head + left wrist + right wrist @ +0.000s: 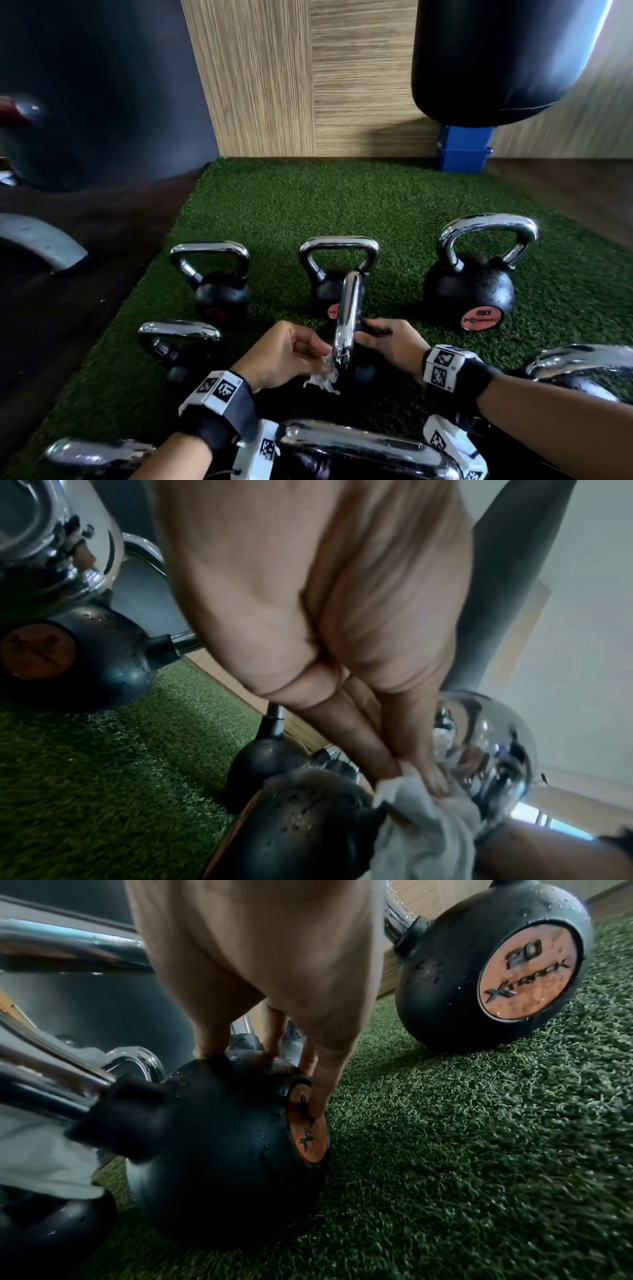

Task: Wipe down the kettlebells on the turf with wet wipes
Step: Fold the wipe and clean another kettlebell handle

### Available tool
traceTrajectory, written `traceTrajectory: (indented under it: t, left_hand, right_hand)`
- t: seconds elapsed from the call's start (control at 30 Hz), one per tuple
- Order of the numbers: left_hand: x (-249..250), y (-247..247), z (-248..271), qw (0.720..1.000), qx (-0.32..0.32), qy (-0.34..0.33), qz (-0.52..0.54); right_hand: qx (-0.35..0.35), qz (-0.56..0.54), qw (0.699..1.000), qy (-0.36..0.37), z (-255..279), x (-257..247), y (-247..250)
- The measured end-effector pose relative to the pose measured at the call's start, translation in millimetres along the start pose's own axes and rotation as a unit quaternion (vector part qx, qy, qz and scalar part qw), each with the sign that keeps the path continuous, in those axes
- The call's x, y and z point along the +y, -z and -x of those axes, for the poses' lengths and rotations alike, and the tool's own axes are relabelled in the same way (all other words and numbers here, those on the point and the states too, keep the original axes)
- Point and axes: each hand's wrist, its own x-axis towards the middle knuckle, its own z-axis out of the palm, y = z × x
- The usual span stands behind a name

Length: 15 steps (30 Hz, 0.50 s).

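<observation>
A small black kettlebell [347, 325] with a chrome handle stands on the green turf [308, 205], its handle edge-on to me. My left hand [318, 356] pinches a crumpled white wet wipe [323, 377] against the lower part of that handle. In the left wrist view the fingertips [435, 780] press the wipe [421, 818] onto the chrome handle [489, 750], above the wet black ball [301, 829]. My right hand [366, 337] grips the ball from the right. Its fingers [322, 1093] lie over the ball [219, 1139], one touching the orange disc [308, 1134].
Several more kettlebells surround it: three behind [219, 291] [322, 287] [469, 291], the right one marked 20 [496, 966], others left [178, 342], right [579, 366] and near me [359, 448]. A black punching bag [507, 58] hangs over a blue box [462, 150]. Dark floor lies left.
</observation>
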Motion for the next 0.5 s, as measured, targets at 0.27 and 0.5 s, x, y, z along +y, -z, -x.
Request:
traceTrajectory:
  t: [0.27, 0.5]
  left_hand:
    - [8.4, 0.8, -3.4, 0.998, -0.008, -0.016, -0.065]
    - [46.9, 27.7, -16.4, 0.985, 0.102, -0.073, 0.115]
  right_hand:
    - [-0.011, 0.093, 0.996, 0.001, 0.5, -13.7, 6.5]
    - [0.218, 0.114, 0.954, 0.171, 15.7, -80.4, 29.4]
